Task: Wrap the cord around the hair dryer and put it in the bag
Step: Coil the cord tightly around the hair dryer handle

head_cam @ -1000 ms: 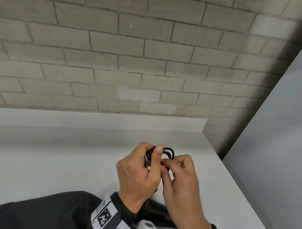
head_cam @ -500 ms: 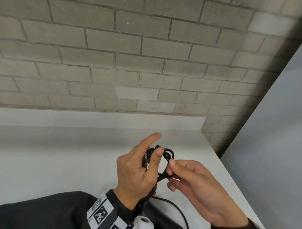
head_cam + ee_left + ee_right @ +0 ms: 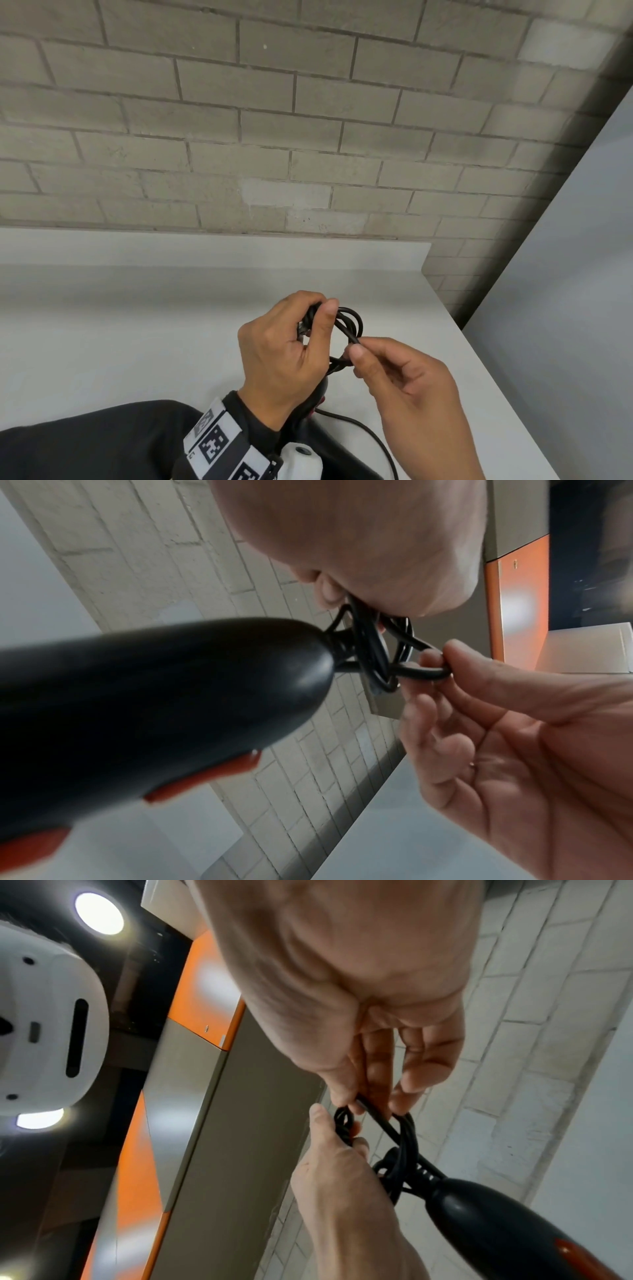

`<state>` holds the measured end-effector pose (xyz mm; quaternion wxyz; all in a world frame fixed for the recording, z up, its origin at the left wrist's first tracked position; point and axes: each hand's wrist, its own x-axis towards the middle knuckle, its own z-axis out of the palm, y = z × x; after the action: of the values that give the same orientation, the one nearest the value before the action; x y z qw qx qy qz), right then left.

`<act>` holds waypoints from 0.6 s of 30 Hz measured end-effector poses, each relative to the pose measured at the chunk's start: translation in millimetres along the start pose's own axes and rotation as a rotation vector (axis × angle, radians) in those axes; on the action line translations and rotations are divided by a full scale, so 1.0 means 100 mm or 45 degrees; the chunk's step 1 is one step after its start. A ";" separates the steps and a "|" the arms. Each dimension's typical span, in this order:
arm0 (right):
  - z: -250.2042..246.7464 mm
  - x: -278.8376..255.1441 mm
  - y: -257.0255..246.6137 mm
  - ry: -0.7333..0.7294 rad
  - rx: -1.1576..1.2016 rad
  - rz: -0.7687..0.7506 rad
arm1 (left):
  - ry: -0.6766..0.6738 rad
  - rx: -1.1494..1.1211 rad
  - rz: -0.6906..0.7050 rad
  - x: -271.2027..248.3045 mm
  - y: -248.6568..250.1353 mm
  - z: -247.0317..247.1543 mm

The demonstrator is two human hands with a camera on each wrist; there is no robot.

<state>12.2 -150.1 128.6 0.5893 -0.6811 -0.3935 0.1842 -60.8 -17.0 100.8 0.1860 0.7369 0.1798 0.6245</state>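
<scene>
The fingers [image 3: 358, 353] of the right hand [image 3: 407, 394] are pinched together on one black strand of the cord [image 3: 352, 325], thumb against fingertip, with the remaining fingers loosely curled behind. The fingers [image 3: 327, 315] of the left hand [image 3: 284, 346] are curled round the bundled loops of that cord, clamping them just beside the right hand's pinch. The cord runs in several coils between the two hands and into the ribbed collar at the handle end of the hair dryer [image 3: 154, 710], a black body with orange-red switches, which hangs below the left hand and above the white worktop [image 3: 120, 342]. A loose length of cord trails from the dryer down toward the near edge of the worktop. Beyond the worktop stands a grey brick wall [image 3: 274, 120].
</scene>
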 end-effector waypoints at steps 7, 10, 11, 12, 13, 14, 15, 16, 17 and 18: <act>-0.15 0.12 -0.12 -0.347 0.531 0.380 | 0.014 -0.049 -0.042 -0.06 0.01 0.02; -0.16 0.16 -0.09 -0.450 1.188 0.704 | 0.029 -0.061 0.021 -0.05 0.01 0.03; -0.13 0.15 -0.04 -0.464 1.327 0.731 | 0.033 -0.050 0.029 -0.04 0.00 0.03; -0.10 0.14 0.03 -0.461 1.407 0.708 | 0.038 -0.041 0.016 -0.02 -0.02 0.03; -0.07 0.12 0.09 -0.454 1.438 0.636 | 0.044 -0.038 -0.013 -0.01 -0.02 0.03; -0.04 0.11 0.16 -0.452 1.415 0.521 | 0.051 -0.039 -0.042 -0.01 -0.03 0.02; -0.01 0.09 0.21 -0.455 1.341 0.382 | 0.055 -0.044 -0.064 -0.01 -0.04 0.02; 0.01 0.06 0.26 -0.450 1.225 0.241 | 0.056 -0.050 -0.079 -0.02 -0.04 0.03; 0.04 0.03 0.30 -0.430 1.069 0.111 | 0.058 -0.057 -0.089 -0.04 -0.03 0.03; 0.07 0.01 0.34 -0.386 0.881 -0.011 | 0.061 -0.062 -0.099 -0.05 -0.03 0.04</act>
<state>18.7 -145.2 95.2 0.7204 -0.4052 -0.3938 0.4023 -58.0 -17.1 94.8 0.2235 0.7094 0.1975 0.6385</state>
